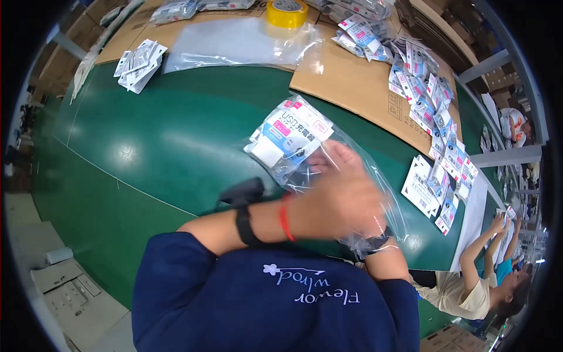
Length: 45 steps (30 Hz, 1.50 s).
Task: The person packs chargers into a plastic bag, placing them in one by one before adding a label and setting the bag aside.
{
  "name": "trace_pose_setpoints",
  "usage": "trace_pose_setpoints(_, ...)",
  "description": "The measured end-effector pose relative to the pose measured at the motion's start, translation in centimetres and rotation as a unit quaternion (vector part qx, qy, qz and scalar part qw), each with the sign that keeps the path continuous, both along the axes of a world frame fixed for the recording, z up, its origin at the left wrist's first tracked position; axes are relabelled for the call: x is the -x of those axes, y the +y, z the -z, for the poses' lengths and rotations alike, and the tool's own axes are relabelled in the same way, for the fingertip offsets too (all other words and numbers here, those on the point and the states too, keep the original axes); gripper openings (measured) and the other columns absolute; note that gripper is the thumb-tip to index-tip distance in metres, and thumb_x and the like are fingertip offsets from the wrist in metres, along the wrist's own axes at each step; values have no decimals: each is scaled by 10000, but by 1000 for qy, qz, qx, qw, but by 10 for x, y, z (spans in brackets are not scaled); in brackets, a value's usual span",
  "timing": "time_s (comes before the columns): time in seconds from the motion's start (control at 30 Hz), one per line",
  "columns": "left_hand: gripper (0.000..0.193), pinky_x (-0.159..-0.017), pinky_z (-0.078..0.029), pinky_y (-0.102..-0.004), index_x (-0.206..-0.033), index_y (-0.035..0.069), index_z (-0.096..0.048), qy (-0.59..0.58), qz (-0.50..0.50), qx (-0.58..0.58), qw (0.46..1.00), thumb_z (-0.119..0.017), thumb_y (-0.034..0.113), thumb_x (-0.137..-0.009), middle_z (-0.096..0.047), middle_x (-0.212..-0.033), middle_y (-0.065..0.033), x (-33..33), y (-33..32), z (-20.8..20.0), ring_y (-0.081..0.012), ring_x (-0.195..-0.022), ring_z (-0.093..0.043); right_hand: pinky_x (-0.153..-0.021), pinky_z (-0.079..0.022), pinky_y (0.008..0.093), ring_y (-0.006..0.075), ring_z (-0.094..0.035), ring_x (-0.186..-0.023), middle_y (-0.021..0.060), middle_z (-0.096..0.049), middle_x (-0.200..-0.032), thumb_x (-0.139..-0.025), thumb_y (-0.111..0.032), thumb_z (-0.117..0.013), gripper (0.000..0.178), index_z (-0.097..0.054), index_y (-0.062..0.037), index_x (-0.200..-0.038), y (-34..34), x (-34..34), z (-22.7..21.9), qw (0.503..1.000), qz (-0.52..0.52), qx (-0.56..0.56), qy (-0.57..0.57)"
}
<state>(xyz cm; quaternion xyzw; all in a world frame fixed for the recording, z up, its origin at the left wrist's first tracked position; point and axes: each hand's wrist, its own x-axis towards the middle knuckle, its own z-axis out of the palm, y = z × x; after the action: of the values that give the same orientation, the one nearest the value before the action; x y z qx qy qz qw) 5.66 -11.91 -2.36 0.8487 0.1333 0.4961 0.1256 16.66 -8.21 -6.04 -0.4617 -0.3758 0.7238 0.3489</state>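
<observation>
A clear plastic bag (384,182), white-and-blue carded packs (287,138) filling its far-left end, sits over a green tabletop (146,129), its loose film trailing right of the grip. The left hand (352,199), blurred, crosses above the mostly hidden right hand (342,157) at the film; whether either clenches it cannot be told. Beyond the grip runs the near edge of a cardboard sheet (352,88); loose packs (434,111) crowd the right. Bare green surface opens leftward, below a small card stack (139,66).
</observation>
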Motion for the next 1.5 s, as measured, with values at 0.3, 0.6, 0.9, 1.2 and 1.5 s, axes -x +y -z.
trace_pose_setpoints(0.3, 527, -871, -452, -360, -1137, -66, -563, -110, -214, 561, 792, -446, 420, -971, -624, -1077, -209, 115, 73, 37, -302, -1007, -597, -700, -534, 242, 143, -642, -813, 98, -659, -962, -947, -220, -560, 409, -518, 17, -1278, -3, 9, 0, 995, 51, -38, 72)
trace_pose_setpoints(0.6, 553, -928, -437, -330, -1183, -71, -551, -66, -257, 476, 838, -421, 427, -980, -609, -1151, -245, 105, 71, 41, -291, -1104, -588, -583, -493, 212, 114, -609, -659, 69, -654, -842, -903, -252, -620, 261, -634, -13, -1008, 6, 17, 5, 996, 45, -59, 44)
trace_pose_setpoints(0.9, 482, -983, -403, -438, -1192, -51, -559, 61, -342, 150, 926, -584, 332, -901, -559, -1213, -267, 86, 60, 17, -387, -1167, -522, -493, -426, 206, 72, -546, -562, 7, -567, -665, -913, -262, -617, 252, -593, -52, -775, 8, 20, 13, 992, 8, -74, -99)
trace_pose_setpoints(1.2, 679, -1100, -234, -493, -1368, -26, -396, 326, -270, 109, 899, -593, 384, -864, -366, -1436, -220, 87, 40, 18, -385, -1353, -308, -586, -464, 245, 100, -583, -652, 25, -621, -839, -919, -182, -585, 236, -577, -56, -1118, 1, -9, 19, 992, -28, -114, -38)
trace_pose_setpoints(1.5, 695, -1126, -151, -499, -1421, 30, -344, 411, -217, 117, 878, -522, 453, -899, -278, -1492, -204, 75, 32, 0, -377, -1399, -209, -735, -512, 286, 133, -642, -789, 64, -670, -906, -938, -187, -544, 241, -641, -43, -1104, -77, -152, -17, 867, -301, -311, -248)
